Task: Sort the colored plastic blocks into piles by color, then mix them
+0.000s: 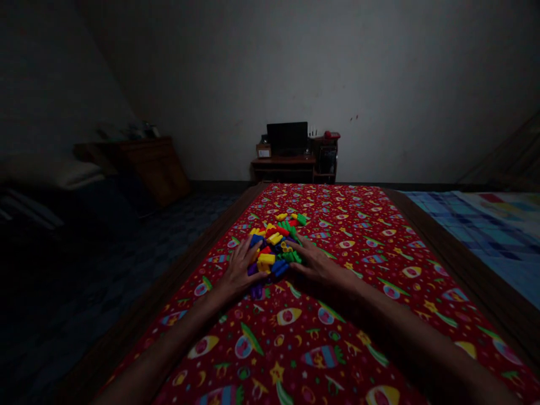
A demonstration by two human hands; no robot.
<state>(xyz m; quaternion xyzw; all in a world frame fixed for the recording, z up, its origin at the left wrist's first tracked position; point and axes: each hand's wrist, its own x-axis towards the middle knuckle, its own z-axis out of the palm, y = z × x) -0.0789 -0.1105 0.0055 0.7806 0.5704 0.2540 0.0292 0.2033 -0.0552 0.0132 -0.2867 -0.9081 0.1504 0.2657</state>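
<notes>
Plastic blocks (266,259) in many colours lie heaped on the red patterned cloth (304,337); my left hand (239,264) and right hand (313,260) cup them from opposite sides, fingers spread, neither one clenched.

Looked like a dimly lit room in a home. Showed as much with a red cloth printed with cartoon rockets, stars and moons (295,337), spread along a brown surface, and with a heap of red, yellow, blue, green and purple plastic toy-like blocks (265,259) on it. Had, at the right of the view, a light-blue plaid cloth (464,230) resembling bedding. Contained household furniture too: near a plain, pale, lightly marked wall (358,67), a reddish-brown wooden desk (283,161) bearing a flat black monitor (287,136) and a small brown cardboard box (264,151); at the left, an orange-brown wooden cabinet (158,171) topped with small, indistinct items. Had a dark blue-grey checked floor (202,219).
</notes>
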